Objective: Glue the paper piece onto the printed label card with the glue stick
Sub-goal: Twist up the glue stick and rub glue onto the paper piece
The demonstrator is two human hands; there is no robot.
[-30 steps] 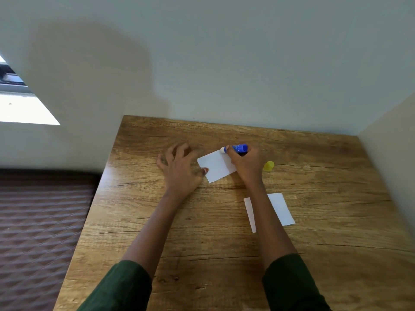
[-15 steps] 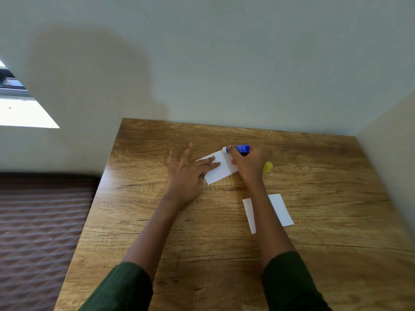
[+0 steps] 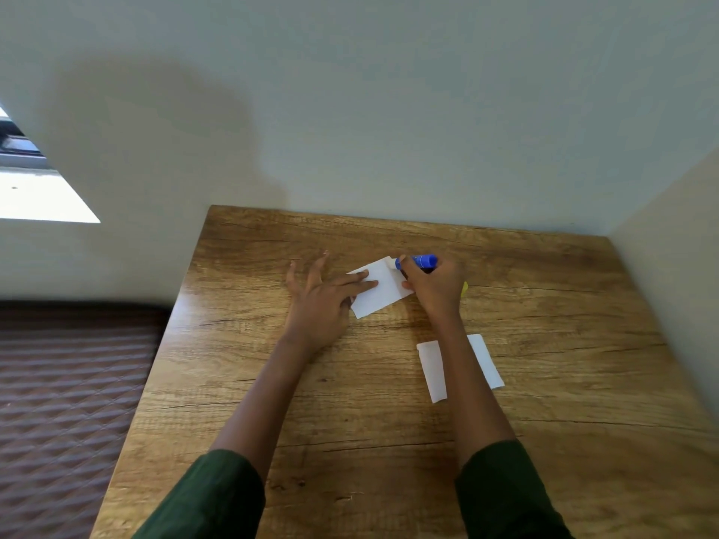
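A white paper rectangle lies tilted on the wooden table near its far middle. My left hand rests flat with two fingers pressing on the paper's left part. My right hand grips a blue glue stick, whose white tip touches the paper's far right corner. A second white paper lies nearer to me, partly hidden under my right forearm. No print shows on either sheet, so I cannot tell which is the label card.
A yellow cap peeks out just right of my right hand. Walls close the table's far and right sides. Left of the table lies a brown quilted surface.
My left hand slid right and flattened, its fingers now lying on the paper instead of holding its edge. The glue stick has stayed at the paper's far corner.
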